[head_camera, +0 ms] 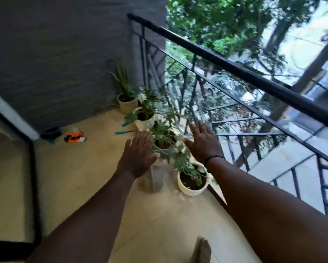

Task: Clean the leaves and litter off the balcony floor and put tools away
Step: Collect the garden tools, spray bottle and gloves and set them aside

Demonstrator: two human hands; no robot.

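On the tan balcony floor (pixel 79 173), small pale bits of litter (pixel 182 196) lie just beside the nearest white pot, while two teal-handled tools (pixel 124 132) lie farther off beside the pots.

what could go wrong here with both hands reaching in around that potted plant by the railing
1. The left hand and right hand are open on either side of a leafy potted plant; moving in could snap stems or tip it.
2. The neighbouring white pot sits right beside it at the railing edge, so a nudge might knock it over.
3. A bare foot is on the floor, and a teal-handled tool lies near the pots, a possible stepping hazard.
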